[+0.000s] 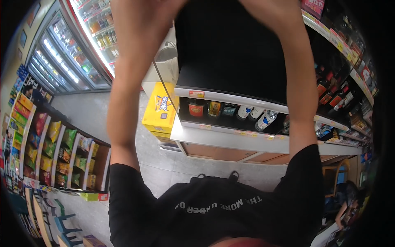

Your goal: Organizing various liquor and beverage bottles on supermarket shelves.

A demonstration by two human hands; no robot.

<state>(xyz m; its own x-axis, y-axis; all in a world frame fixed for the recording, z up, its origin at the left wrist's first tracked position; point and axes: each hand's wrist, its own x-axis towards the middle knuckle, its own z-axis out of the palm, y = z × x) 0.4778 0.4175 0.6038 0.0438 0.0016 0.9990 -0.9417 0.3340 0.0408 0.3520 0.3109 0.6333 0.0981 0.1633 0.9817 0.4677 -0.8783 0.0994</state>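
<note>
Both my arms reach up past the top edge of the view, in front of a black shelving unit (230,53). Of my left hand (146,16) only the back and wrist show. The palm side and wrist of my right hand (275,14) are visible to the right of it. The fingers of both are cut off by the frame, so what they hold or touch is hidden. Below and between my forearms, a white-edged lower shelf (230,128) carries several bottles, among them a white-and-blue one (266,120) and a red-labelled one (196,108).
A yellow carton stack (158,111) stands left of the shelving, beside a sink (166,53). Snack racks (61,152) and glass-door fridges (68,53) line the left. More bottles (337,99) fill shelves at right. Another person (347,201) is at the lower right.
</note>
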